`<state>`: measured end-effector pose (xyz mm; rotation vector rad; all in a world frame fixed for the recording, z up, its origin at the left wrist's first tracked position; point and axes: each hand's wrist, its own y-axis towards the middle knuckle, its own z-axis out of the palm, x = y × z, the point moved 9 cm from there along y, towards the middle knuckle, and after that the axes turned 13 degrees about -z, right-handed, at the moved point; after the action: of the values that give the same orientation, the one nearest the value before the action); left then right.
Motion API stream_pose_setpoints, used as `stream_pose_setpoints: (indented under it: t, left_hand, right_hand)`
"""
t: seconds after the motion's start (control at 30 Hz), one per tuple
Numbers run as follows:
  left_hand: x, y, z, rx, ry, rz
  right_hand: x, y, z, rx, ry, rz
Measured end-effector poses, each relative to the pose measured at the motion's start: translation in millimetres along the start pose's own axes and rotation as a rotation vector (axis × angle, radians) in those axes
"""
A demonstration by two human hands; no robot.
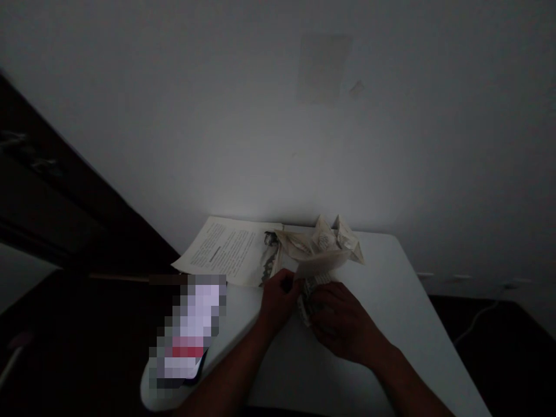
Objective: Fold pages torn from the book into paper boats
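Observation:
Between my two hands is a partly folded sheet of printed paper (321,264), with one pale flap standing up toward the wall. My left hand (279,295) pinches its left edge, thumb and fingers closed. Around the lower right part of the same paper, my right hand (336,315) has its fingers curled, hiding some of the folds. Just beyond stand folded paper boats: one at the left (296,243), one in the middle (324,236) and one at the right (348,238). They are made of similar printed paper.
An open book or stack of printed pages (223,249) lies at the table's back left. A phone (191,330), its lit screen blurred out, rests at the left edge. The white table (391,278) meets the wall (243,116) behind. A cable (478,318) hangs at the right.

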<state>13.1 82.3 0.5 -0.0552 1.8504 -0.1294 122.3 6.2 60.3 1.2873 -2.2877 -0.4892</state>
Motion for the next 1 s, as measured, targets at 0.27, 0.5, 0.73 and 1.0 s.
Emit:
stream_pose_setpoints:
  t: [0.27,0.5,0.73,1.0]
  left_hand:
    - [-17.3,-7.7,10.7,-0.016,0.395,0.202]
    - [-33.6,-14.8,-15.4,-0.18,0.302,0.195]
    - [-25.1,-35.0,-17.0,-0.059,0.475,0.313]
    - [-13.5,-47.3,11.6,0.005,0.844,0.449]
  right_hand:
    - [0.1,-5.9,0.5,0.113,0.05,0.077]
    - [-12.9,-16.4,6.8,0.052,0.126,0.149]
    - [-16.3,-17.1,9.7,-0.023,0.182,0.161]
    - [-20.6,-19.8,13.5,-0.026,0.227,0.201]
